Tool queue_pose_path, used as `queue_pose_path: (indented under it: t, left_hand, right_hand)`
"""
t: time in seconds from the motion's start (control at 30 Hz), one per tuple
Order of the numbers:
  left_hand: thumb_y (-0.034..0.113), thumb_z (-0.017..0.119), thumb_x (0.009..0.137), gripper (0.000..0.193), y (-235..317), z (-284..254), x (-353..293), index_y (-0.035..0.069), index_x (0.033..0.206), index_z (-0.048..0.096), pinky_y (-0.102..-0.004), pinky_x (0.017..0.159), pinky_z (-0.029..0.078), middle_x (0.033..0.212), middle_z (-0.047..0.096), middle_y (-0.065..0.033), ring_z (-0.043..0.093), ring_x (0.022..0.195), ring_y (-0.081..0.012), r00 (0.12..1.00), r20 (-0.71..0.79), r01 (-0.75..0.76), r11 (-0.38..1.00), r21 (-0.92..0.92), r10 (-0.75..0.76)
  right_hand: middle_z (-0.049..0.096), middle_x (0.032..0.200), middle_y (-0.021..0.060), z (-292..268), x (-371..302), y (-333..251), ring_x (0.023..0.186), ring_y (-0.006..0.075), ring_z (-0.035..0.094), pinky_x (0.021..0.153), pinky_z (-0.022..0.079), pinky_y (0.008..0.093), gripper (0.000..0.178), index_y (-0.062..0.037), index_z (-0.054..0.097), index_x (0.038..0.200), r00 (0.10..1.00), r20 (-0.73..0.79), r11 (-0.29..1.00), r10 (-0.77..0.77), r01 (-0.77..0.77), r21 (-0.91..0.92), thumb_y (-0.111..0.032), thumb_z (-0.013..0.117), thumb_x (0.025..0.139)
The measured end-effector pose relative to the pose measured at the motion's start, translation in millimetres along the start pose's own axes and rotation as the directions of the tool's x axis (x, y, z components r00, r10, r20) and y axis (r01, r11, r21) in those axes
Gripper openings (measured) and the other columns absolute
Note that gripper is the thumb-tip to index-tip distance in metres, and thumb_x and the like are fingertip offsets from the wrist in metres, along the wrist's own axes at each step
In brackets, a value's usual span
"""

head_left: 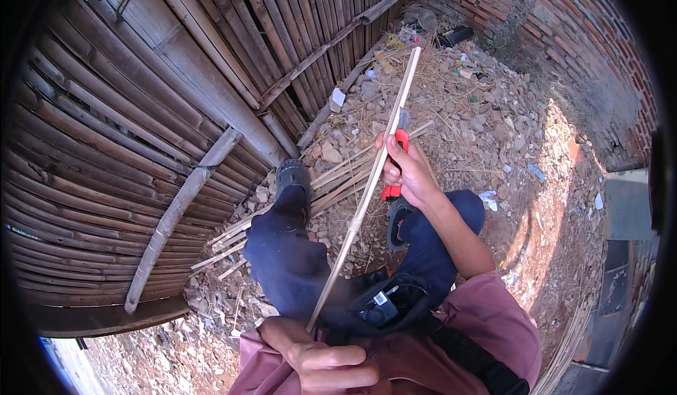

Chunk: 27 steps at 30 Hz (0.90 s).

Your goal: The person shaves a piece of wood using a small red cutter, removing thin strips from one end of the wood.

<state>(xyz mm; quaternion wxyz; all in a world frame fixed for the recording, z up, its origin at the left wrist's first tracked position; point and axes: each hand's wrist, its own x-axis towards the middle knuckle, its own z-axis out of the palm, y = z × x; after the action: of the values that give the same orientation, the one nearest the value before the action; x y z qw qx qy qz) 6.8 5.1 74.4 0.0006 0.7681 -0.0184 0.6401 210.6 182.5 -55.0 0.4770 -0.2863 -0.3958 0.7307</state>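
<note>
A long, pale bamboo strip (361,208) slants from near my waist up and away in front of me. Its lower end meets my left hand (335,365), whose fingers are curled closed on it close to my shirt. My right hand (412,173) is wrapped round a red and black utility knife (392,192), its greyish blade end pointing away from me. The knife lies against the strip's right side, and the right thumb rests by the strip. Where the blade touches the strip is hard to make out.
More split bamboo strips (335,185) lie on the rubble between my feet. A bamboo fence (162,84) rises on the left, and a brick wall (599,49) stands at the far right. Stones and litter cover the ground (486,123). A black pouch (398,303) sits at my waist.
</note>
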Motion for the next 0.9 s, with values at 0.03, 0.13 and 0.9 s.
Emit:
queue_pose_path:
  t: [0.03, 0.13, 0.9]
  left_hand:
    - [0.013, 0.082, 0.081, 0.024, -2.1, 0.4, 3.5, 0.016, 0.073, 0.059, -0.0292, 0.060, 0.036, 0.061, 0.051, 0.0024, 0.044, 0.050, -0.0126, 1.000, -0.002, -0.001, 1.000, -0.025, 0.001]
    - [0.017, 0.083, 0.084, 0.039, 24.5, 25.5, -2.4, 0.020, 0.070, 0.047, -0.0256, 0.060, 0.034, 0.058, 0.034, 0.0066, 0.037, 0.051, -0.0125, 0.876, -0.466, 0.184, 0.979, 0.086, -0.124]
    - [0.014, 0.072, 0.102, 0.034, -14.0, 0.4, -109.0, -0.002, 0.129, 0.059, -0.0367, 0.068, 0.053, 0.077, 0.063, -0.0093, 0.062, 0.064, -0.0245, -0.010, 0.140, 0.925, 0.044, 0.376, -0.990]
  right_hand:
    - [0.043, 0.065, -0.0091, -1.1, 0.1, 0.4, 0.052, 0.0006, 0.034, 0.048, 0.027, 0.0201, 0.034, -0.0118, 0.060, 0.115, 1.000, 0.002, 1.000, -0.004, 0.004, -0.002, -0.046, 0.058, 0.112]
    - [0.043, 0.065, -0.0090, 0.6, -0.1, -0.4, 0.052, 0.0006, 0.034, 0.049, 0.027, 0.0199, 0.034, -0.0117, 0.060, 0.115, 1.000, 0.009, 1.000, -0.008, 0.008, -0.017, -0.046, 0.057, 0.112]
    - [0.057, 0.071, -0.0014, -1.2, -4.0, -4.4, 0.050, 0.0016, 0.038, 0.049, 0.029, 0.0209, 0.022, -0.0087, 0.061, 0.110, 0.997, -0.013, 0.997, -0.076, 0.076, -0.005, -0.031, 0.064, 0.110]
